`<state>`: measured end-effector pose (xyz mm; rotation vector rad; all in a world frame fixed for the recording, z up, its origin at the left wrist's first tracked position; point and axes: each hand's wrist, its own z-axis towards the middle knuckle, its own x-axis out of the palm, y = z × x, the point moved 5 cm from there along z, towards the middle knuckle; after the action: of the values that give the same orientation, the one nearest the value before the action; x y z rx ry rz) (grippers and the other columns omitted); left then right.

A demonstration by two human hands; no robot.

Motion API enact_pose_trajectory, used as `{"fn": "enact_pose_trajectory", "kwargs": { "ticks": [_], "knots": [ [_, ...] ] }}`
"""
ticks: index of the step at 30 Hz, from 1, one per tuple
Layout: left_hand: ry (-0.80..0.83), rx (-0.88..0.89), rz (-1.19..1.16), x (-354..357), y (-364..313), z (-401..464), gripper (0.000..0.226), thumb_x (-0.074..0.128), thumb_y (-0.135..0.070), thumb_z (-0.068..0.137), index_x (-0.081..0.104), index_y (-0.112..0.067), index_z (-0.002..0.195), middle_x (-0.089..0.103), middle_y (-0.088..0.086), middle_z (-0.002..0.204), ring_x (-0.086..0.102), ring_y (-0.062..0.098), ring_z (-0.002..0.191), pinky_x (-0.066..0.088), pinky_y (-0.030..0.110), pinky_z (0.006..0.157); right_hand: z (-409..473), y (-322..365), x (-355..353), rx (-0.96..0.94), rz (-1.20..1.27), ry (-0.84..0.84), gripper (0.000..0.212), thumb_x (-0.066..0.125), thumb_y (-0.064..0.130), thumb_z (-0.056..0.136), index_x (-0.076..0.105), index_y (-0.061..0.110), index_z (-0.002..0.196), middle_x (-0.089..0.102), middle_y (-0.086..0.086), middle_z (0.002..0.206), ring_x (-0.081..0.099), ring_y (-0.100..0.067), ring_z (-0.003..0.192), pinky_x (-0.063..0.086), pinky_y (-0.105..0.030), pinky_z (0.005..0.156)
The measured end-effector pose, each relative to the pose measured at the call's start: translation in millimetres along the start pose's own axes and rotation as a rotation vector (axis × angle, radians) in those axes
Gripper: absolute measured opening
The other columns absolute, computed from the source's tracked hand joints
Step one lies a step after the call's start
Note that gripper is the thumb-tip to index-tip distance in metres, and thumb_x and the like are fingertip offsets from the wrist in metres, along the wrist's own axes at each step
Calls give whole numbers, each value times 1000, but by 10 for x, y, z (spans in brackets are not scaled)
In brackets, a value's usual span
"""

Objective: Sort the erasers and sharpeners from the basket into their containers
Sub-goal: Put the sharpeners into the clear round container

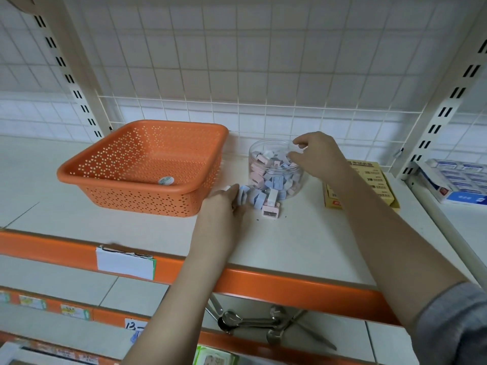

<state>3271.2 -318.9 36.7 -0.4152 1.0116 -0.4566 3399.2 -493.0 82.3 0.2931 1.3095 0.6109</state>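
Basket (131, 177): orange, perforated, on the shelf (290, 241) at the left; almost empty, with one small round label-like item (166, 180) on its floor near the front wall.
Jar (274, 169): clear, open-topped, right of the basket and well filled with pink and blue sharpeners.
Loose pile (263, 198): pink and blue sharpeners on the shelf, touching the jar's front; one pink sharpener (271, 209) lies nearest the viewer.
Eraser box (363, 185): yellow carton right of the jar, partly hidden by the right forearm.
Left hand (226, 206): on the shelf between basket and pile, fingers curled onto blue pieces at the pile's left edge; its grip looks closed on one or more, though how many I cannot tell.
Right hand (313, 156): over the jar's mouth at its right rim, fingertips bent downward; whether it pinches a sharpener or only touches the rim is hidden, so I cannot tell its grip.
Stage: judged late; the basket is nearly cleared and the pile remains to go in the jar.
Risk, spill: the jar is close to full, so pieces dropped on top may slide off over the rim.
Risk, tipping: a push on the rim by the right hand could shove or tilt the jar.
Risk, scatter: a broad sweep by the left hand could knock pieces toward the shelf's front edge.
Risk, leftover: the item in the basket may be overlooked.
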Motion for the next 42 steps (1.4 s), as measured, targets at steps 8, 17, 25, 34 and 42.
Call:
{"fn": "enact_pose_trajectory", "kwargs": {
  "ticks": [8, 17, 25, 34, 42],
  "knots": [
    [82, 12, -51, -36, -355, 633, 19, 61, -7, 84, 47, -12, 72, 42, -9, 57, 35, 2, 52, 31, 18, 51, -792, -224, -111, 63, 249, -135, 14, 64, 17, 86, 74, 16, 96, 63, 14, 76, 54, 8, 62, 37, 1, 60],
    [257, -15, 22, 350, -381, 1268, 22, 64, -9, 82, 51, -11, 64, 59, 9, 76, 45, 18, 67, 35, 23, 56, -1302, -407, 115, 145, 315, 20, 18, 65, 23, 87, 70, 21, 103, 64, 15, 93, 55, 11, 80, 39, 2, 70],
    [136, -78, -20, 292, -329, 1078, 48, 60, -15, 90, 47, -14, 137, 54, 8, 133, 60, 19, 100, 44, 23, 81, -1318, -392, 210, 141, 289, 64, 24, 66, 26, 86, 67, 21, 109, 64, 9, 100, 57, 3, 84, 38, -3, 72],
    [-93, 61, -112, -46, -240, 72, 32, 58, 1, 83, 66, -6, 113, 68, 16, 105, 64, 30, 90, 44, 26, 80, -1130, -87, 399, 114, 193, 121, 34, 73, 27, 80, 64, 21, 112, 61, 4, 100, 60, -10, 91, 51, -30, 82],
    [9, -151, -23, -99, 172, -428, 17, 61, -1, 82, 71, -2, 96, 67, 17, 92, 62, 32, 84, 36, 21, 68, -1030, 51, 501, 89, 46, 106, 35, 72, 26, 79, 63, 20, 112, 63, 1, 109, 58, -18, 99, 48, -31, 81]
  ]
}}
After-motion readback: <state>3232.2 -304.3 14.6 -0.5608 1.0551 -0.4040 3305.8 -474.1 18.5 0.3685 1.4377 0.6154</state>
